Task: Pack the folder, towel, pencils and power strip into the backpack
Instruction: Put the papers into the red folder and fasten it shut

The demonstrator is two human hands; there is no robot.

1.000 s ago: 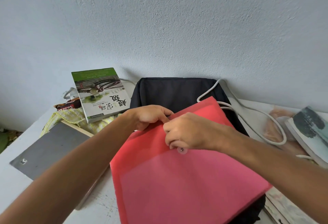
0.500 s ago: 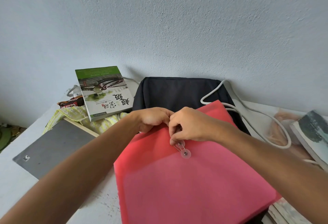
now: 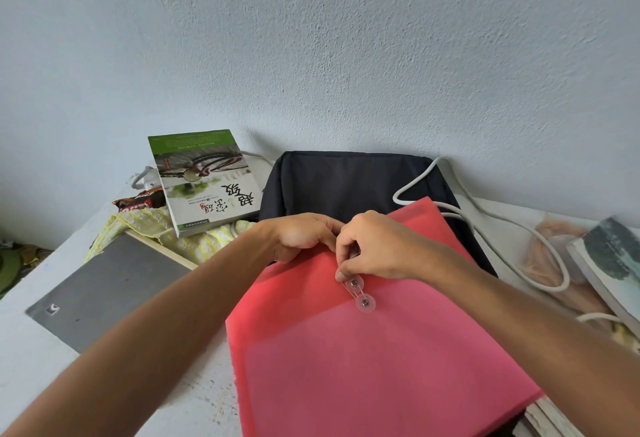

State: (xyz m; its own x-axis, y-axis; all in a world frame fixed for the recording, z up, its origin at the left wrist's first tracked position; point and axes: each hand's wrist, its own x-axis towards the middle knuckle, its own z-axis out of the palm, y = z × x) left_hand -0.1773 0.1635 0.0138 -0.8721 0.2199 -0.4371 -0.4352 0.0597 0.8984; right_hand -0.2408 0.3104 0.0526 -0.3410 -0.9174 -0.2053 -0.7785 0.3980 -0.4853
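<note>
Against the pale wall, your red folder [image 3: 363, 350] lies centre frame over the half-hidden black backpack [image 3: 339, 184], your right hand [image 3: 377, 249] pinching its clasp string, your left hand [image 3: 301, 236] gripping its flap edge.

Your two hands meet at the top of the red folder [image 3: 363, 350], which lies on the black backpack [image 3: 332, 184]. Your left hand [image 3: 301, 236] grips the folder's top edge. Your right hand [image 3: 377, 249] pinches the string by the round clear buttons [image 3: 360, 294]. A white cord [image 3: 512, 229] runs across the backpack. A green book [image 3: 204, 180] lies on a yellow towel [image 3: 145, 225] on the desk [image 3: 24, 360].
</note>
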